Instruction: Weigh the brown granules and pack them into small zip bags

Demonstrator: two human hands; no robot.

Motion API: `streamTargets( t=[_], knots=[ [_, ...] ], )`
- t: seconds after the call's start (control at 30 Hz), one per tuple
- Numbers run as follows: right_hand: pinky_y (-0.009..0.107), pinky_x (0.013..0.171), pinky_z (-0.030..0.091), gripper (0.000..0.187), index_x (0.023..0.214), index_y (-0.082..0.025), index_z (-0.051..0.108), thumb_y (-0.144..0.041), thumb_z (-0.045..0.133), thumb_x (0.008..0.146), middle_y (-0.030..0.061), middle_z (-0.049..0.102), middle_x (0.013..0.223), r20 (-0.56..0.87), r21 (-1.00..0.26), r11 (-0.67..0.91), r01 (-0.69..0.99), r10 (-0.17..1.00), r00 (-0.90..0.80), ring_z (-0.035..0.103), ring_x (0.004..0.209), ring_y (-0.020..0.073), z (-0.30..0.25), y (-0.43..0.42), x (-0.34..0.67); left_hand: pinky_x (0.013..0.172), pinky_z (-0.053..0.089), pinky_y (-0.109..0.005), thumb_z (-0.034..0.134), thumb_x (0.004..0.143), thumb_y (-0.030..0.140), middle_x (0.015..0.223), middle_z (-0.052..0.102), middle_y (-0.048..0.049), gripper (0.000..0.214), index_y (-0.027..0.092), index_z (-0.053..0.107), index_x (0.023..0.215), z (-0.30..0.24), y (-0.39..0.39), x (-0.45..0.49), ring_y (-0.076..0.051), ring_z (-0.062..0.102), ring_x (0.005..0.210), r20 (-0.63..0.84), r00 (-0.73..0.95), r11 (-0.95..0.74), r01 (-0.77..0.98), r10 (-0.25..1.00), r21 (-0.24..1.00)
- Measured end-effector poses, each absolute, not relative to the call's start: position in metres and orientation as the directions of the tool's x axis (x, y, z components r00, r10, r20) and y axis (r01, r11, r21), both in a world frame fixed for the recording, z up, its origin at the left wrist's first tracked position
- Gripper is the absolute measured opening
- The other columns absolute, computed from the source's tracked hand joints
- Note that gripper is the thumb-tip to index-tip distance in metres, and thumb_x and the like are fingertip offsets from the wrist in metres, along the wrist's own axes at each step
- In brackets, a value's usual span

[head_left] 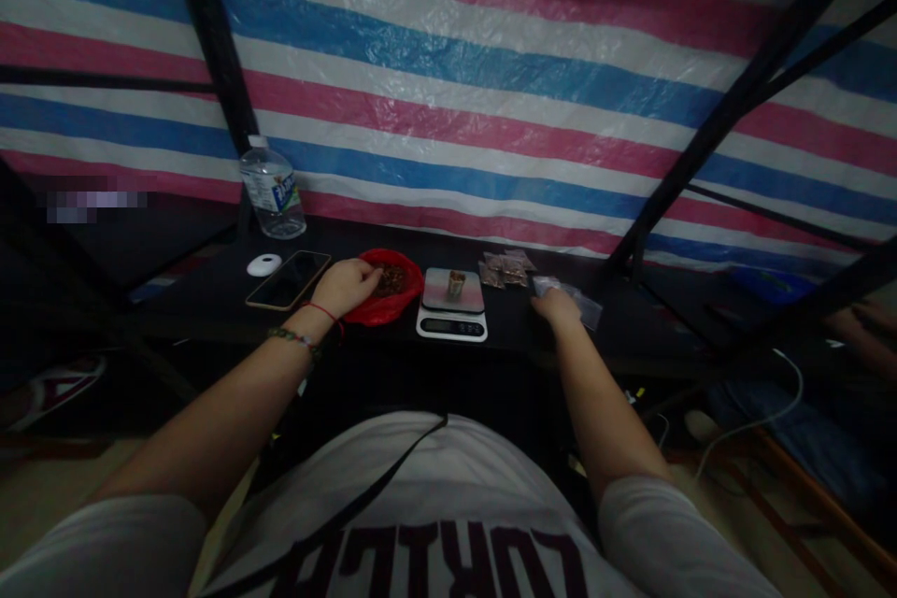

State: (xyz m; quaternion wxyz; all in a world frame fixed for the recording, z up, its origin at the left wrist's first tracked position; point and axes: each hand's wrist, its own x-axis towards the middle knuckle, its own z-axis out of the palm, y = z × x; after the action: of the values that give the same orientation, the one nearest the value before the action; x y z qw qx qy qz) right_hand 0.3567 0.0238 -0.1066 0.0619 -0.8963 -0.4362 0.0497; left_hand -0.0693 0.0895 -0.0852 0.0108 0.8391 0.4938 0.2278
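My left hand (350, 285) reaches over the left rim of a red plastic bag (382, 310), which is spread open like a bowl. Dried brown bits (393, 278) lie inside it. The fingers are pressed together at the bits; whatever is between them is too small to name. Right of the bag, a white digital scale (452, 327) carries a small cup (456, 284) with brown contents. My right hand (559, 306) rests on flat clear plastic bags (589, 310), its thumb apart from the fingers. Several small filled packets (505, 267) lie between the scale and this hand.
A phone (289, 280) and a white rounded object (264, 264) lie left on the black table. Behind them stands a clear bottle (273, 192). Dark metal posts (214, 28) frame a striped sheet (448, 112). Another person's hand (859, 327) shows at the far right near a blue container (771, 283).
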Motion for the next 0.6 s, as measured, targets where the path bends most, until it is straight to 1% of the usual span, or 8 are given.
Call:
streamTargets(
  t=[0.07,0.2,0.27,0.4,0.5,0.53,0.6],
  knots=[
    [0.039,0.092,0.046,0.05,0.122,-0.01,0.059,-0.041,0.056,0.082,0.0215,0.059,0.124,-0.057,-0.136,-0.646,0.751,0.762,0.645,0.058,0.115,0.0306,-0.11,0.024,0.356,0.069,0.044,-0.03,0.034,0.089,0.05,0.082,0.072,-0.0104,0.052,0.017,0.071,0.073,-0.083,0.085,-0.067,-0.022,0.065,0.078,0.378,0.4,-0.512,0.817,0.835,0.265],
    [0.037,0.09,0.048,0.043,0.119,-0.011,0.062,-0.029,0.059,0.08,0.0213,0.061,0.121,-0.035,-0.133,-0.632,0.763,0.772,0.634,0.06,0.113,0.0289,-0.108,0.027,0.349,0.065,0.042,-0.029,0.037,0.089,0.049,0.078,0.072,-0.009,0.05,0.017,0.07,0.07,-0.082,0.08,-0.062,-0.02,0.064,0.074,0.418,0.381,-0.523,0.794,0.825,0.311],
    [0.037,0.089,0.048,0.042,0.117,-0.01,0.063,-0.029,0.06,0.08,0.0218,0.063,0.118,-0.03,-0.141,-0.628,0.765,0.776,0.631,0.061,0.111,0.0283,-0.105,0.028,0.348,0.063,0.042,-0.028,0.038,0.089,0.049,0.076,0.071,-0.0085,0.049,0.017,0.069,0.068,-0.083,0.079,-0.059,-0.019,0.063,0.072,0.432,0.378,-0.533,0.78,0.819,0.329],
    [0.037,0.086,0.049,0.043,0.112,-0.008,0.066,-0.037,0.057,0.083,0.0243,0.065,0.111,0.006,-0.184,-0.637,0.748,0.76,0.649,0.064,0.106,0.0293,-0.098,0.023,0.35,0.062,0.042,-0.027,0.041,0.088,0.048,0.074,0.071,-0.0075,0.046,0.018,0.069,0.068,-0.084,0.077,-0.057,-0.019,0.062,0.07,0.455,0.377,-0.553,0.751,0.807,0.36],
    [0.038,0.08,0.05,0.035,0.106,-0.011,0.07,-0.033,0.052,0.084,0.0218,0.068,0.106,0.137,-0.249,-0.607,0.755,0.749,0.648,0.066,0.098,0.0304,-0.085,0.017,0.351,0.062,0.043,-0.028,0.042,0.087,0.048,0.074,0.07,-0.0074,0.045,0.017,0.068,0.067,-0.081,0.075,-0.056,-0.019,0.062,0.07,0.489,0.359,-0.567,0.727,0.795,0.387],
    [0.038,0.079,0.05,0.033,0.103,-0.013,0.071,-0.03,0.05,0.084,0.02,0.069,0.103,0.2,-0.269,-0.568,0.778,0.757,0.622,0.066,0.096,0.0302,-0.078,0.014,0.349,0.064,0.044,-0.028,0.043,0.087,0.048,0.075,0.07,-0.0074,0.044,0.017,0.068,0.068,-0.079,0.074,-0.056,-0.019,0.062,0.071,0.505,0.348,-0.573,0.714,0.789,0.402],
    [0.037,0.079,0.049,0.03,0.099,-0.015,0.071,-0.028,0.049,0.084,0.0163,0.071,0.096,0.316,-0.307,-0.423,0.853,0.8,0.51,0.066,0.092,0.0284,-0.062,0.009,0.342,0.069,0.046,-0.028,0.044,0.087,0.047,0.08,0.071,-0.0075,0.042,0.016,0.069,0.073,-0.075,0.072,-0.055,-0.019,0.063,0.075,0.545,0.328,-0.597,0.667,0.772,0.445]
  ],
)
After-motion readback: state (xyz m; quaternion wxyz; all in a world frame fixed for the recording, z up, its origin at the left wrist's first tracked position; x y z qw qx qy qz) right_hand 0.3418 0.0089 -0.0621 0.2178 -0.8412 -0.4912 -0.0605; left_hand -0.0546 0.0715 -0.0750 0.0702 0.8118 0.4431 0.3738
